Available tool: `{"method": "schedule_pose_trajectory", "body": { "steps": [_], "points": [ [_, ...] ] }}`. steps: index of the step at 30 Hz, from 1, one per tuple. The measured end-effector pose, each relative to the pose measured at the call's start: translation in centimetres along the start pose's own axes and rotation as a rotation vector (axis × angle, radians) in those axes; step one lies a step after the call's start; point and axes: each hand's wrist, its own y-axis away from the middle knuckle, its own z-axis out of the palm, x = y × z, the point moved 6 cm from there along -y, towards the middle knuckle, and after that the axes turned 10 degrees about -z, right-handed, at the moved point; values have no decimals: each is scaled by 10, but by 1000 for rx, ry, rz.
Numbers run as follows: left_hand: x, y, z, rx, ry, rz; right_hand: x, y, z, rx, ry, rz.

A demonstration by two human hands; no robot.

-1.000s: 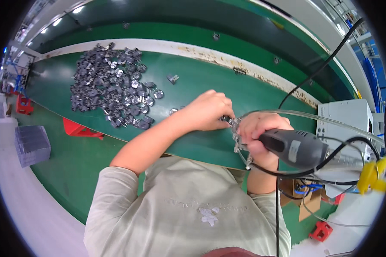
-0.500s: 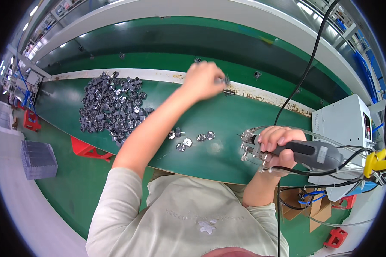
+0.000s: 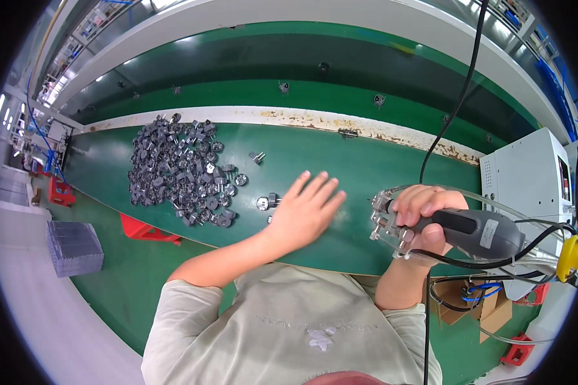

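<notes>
My right hand [image 3: 424,215] grips a grey handheld power tool [image 3: 469,232] with a metal head [image 3: 386,221], a black cable and a clear hose, held over the front of the green table [image 3: 366,163]. My left hand [image 3: 305,212] lies flat with fingers spread on the table, holding nothing, just right of a few loose small metal parts [image 3: 266,202]. A large pile of small grey metal parts [image 3: 176,170] lies further left. One single part [image 3: 258,156] sits apart behind the pile.
A white machine cabinet [image 3: 526,186] stands at the right, with a yellow connector [image 3: 568,256]. Behind the table runs a white rail and a green conveyor belt [image 3: 289,64]. Red bins [image 3: 144,231] and a grey stack [image 3: 74,247] sit on the floor at the left.
My left hand came back from the far edge of the table and now rests flat near the loose parts. The right hand with the tool stayed in about the same place.
</notes>
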Motion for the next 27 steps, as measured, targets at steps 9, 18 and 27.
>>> {"method": "schedule_pose_trajectory", "body": {
  "steps": [9,18,27],
  "points": [
    [-146,-11,-14,193,-421,-372,7,1,4,-4,1,26],
    [-215,-120,3,133,-168,-507,9,0,2,22,10,36],
    [-174,-198,78,-29,455,-121,15,-1,-6,68,25,16]
  ]
}}
